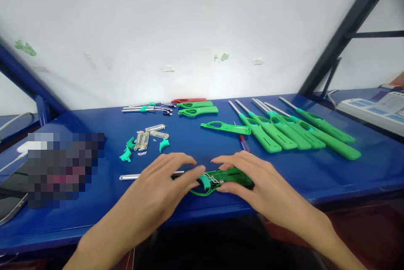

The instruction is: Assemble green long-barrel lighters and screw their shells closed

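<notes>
An opened green gas lighter [235, 175] lies on the table in front of me, its thin white wires and inner parts showing. A teal trigger [205, 182] sits in it, and its silver tube [129, 177] points left, partly hidden by my left hand [167, 177]. That hand is curled over the tube end, with the thumb tip at the trigger; its lower fingers are hidden. My right hand [252, 171] grips the handle between thumb and fingers, the thumb beside the wires. Behind them lies a loose green handle half [227, 128], over a screwdriver [244, 141].
Several assembled green lighters [284, 131] lie at right. Clear fuel tanks [143, 140] and teal triggers [164, 145] lie left of centre. Metal tubes with wires [142, 108], green shells [198, 111] and a red shell [191, 100] lie near the wall. A phone [12, 198] is at far left.
</notes>
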`<state>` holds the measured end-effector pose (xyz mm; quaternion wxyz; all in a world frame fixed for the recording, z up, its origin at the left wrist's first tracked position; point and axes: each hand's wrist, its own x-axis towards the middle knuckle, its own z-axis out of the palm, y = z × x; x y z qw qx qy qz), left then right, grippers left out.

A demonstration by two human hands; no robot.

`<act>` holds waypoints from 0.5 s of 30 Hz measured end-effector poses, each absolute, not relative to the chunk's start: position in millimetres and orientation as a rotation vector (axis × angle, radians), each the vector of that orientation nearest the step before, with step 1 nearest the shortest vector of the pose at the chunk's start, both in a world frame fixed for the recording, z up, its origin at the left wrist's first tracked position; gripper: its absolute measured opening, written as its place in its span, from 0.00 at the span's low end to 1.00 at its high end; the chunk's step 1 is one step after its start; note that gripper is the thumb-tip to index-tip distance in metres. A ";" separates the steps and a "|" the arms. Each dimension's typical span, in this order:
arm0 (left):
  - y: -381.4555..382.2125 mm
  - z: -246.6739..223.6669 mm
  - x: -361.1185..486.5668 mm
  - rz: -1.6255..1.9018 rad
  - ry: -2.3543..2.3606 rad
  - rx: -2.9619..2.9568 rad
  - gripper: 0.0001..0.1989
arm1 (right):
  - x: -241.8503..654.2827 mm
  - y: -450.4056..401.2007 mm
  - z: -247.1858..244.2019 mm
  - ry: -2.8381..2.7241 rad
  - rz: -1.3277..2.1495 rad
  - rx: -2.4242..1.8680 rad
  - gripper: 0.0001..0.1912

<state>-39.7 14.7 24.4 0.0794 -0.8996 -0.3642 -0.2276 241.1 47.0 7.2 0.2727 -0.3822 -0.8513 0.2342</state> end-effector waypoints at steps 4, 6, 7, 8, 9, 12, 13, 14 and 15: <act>11.2 27.1 -60.6 -0.724 -1.405 -2.637 0.17 | 241.6 47.2 6.5 -2.281 0.651 -1.049 0.21; 11.9 27.9 -65.7 -0.754 -1.469 -2.684 0.14 | 241.8 47.4 6.2 -2.285 0.655 -1.039 0.18; 12.5 28.0 -66.8 -0.770 -1.498 -2.711 0.13 | 241.9 47.5 6.2 -2.289 0.654 -1.032 0.16; 13.1 27.8 -67.2 -0.790 -1.526 -2.735 0.13 | 242.1 47.4 6.4 -2.292 0.651 -1.025 0.15; 13.5 27.5 -67.1 -0.809 -1.552 -2.754 0.13 | 242.2 47.3 6.7 -2.295 0.646 -1.020 0.14; 14.0 27.3 -66.6 -0.832 -1.650 -2.788 0.13 | 242.7 46.7 8.0 -2.298 0.643 -1.015 0.13; 13.8 27.5 -66.6 -0.825 -1.690 -2.793 0.13 | 242.8 46.6 8.3 -2.299 0.646 -1.015 0.13; 13.6 28.0 -66.8 -0.814 -1.727 -2.793 0.12 | 242.9 46.5 8.6 -2.301 0.649 -1.016 0.14; 13.4 28.6 -67.0 -0.800 -1.760 -2.789 0.12 | 242.9 46.5 8.8 -2.304 0.650 -1.016 0.14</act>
